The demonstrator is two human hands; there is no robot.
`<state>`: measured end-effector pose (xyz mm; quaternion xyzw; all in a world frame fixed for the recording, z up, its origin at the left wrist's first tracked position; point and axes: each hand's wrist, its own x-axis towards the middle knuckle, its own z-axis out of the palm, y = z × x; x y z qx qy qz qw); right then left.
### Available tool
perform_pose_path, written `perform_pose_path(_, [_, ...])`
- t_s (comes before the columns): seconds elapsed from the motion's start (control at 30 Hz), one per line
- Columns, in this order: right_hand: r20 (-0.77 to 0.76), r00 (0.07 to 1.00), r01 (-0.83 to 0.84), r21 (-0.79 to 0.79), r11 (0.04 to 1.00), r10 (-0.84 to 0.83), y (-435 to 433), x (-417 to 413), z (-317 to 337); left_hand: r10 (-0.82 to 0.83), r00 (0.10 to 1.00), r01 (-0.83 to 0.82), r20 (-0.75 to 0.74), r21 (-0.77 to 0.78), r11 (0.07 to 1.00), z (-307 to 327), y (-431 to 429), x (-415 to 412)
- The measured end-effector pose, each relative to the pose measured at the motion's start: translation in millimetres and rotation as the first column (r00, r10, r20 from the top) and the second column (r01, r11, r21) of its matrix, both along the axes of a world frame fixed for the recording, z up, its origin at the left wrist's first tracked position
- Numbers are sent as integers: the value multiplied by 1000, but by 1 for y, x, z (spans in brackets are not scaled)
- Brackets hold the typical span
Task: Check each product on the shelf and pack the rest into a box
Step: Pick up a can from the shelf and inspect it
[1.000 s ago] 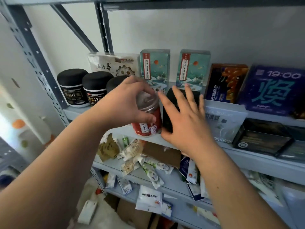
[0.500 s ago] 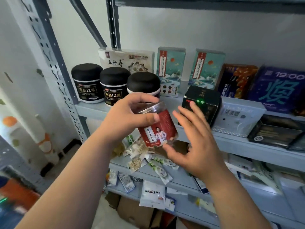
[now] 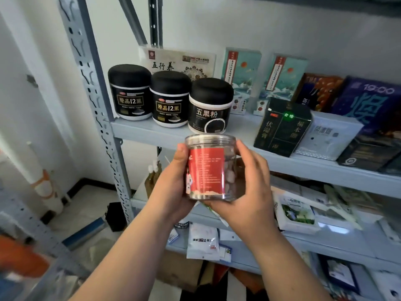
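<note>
The left hand (image 3: 173,185) and the right hand (image 3: 251,192) hold one clear jar (image 3: 209,168), fingers (image 3: 244,149) curled round its sides. Three tubs (image 3: 170,98) with black lids stand on the shelf (image 3: 149,131) just above the fingertips.

**Obs: operator's arms and hands, head view**

Two limbs in frame. Left hand (image 3: 173,187) and right hand (image 3: 249,192) are both bare from fingertips to wrist. Left thumb (image 3: 181,149) has a short, trimmed nail. Left forearm (image 3: 121,250) fills the near left, right forearm (image 3: 288,263) the near right. Both are bare along their whole visible length, up to the frame edge. Forearms are smooth and taper toward the wrists. Faint knuckle lines show on the back of the right hand.
</note>
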<state>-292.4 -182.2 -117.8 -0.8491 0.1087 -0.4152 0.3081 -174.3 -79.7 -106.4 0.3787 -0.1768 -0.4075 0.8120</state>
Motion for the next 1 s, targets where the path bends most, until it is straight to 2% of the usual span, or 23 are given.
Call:
perform_pose_path(0.13, [25, 1000, 6, -66, 998, -4, 17, 9, -5, -30, 996, 36, -84, 62, 997, -8, 17, 3])
perform_pose_path(0.27, [25, 999, -31, -41, 999, 32, 28, 14, -4, -32, 994, 35, -102, 31, 999, -13, 32, 13])
perform_pose_path(0.47, [-6, 996, -86, -52, 995, 86, 31, 16, 2, -39, 999, 40, 13, -55, 998, -15, 46, 19])
perform_pose_path(0.57, [-83, 991, -106, -71, 992, 100, 32, 20, 3, 2, 993, 3, 120, -41, 999, -21, 49, 23])
perform_pose_path(0.63, [-129, 985, -124, -104, 987, 111, 31, 22, 2, 33, 990, -28, 134, -37, 999, -24, 51, 22])
perform_pose_path(0.73, [-92, 982, -166, -24, 986, 163, 32, 23, -2, 78, 996, -80, -33, -46, 996, -26, 54, 17])
perform_pose_path(0.83, [-67, 969, -236, 49, 971, 239, 33, 24, -2, 8, 987, -22, -163, -81, 997, -32, 56, 14])
perform_pose_path(0.9, [-120, 949, -285, 64, 956, 291, 32, 25, 2, -71, 979, 48, -191, -119, 992, -36, 59, 12])
perform_pose_path(1.0, [-236, 915, -320, 69, 945, 327, 28, 24, 8, -103, 984, 81, -143, -150, 985, -41, 62, 15])
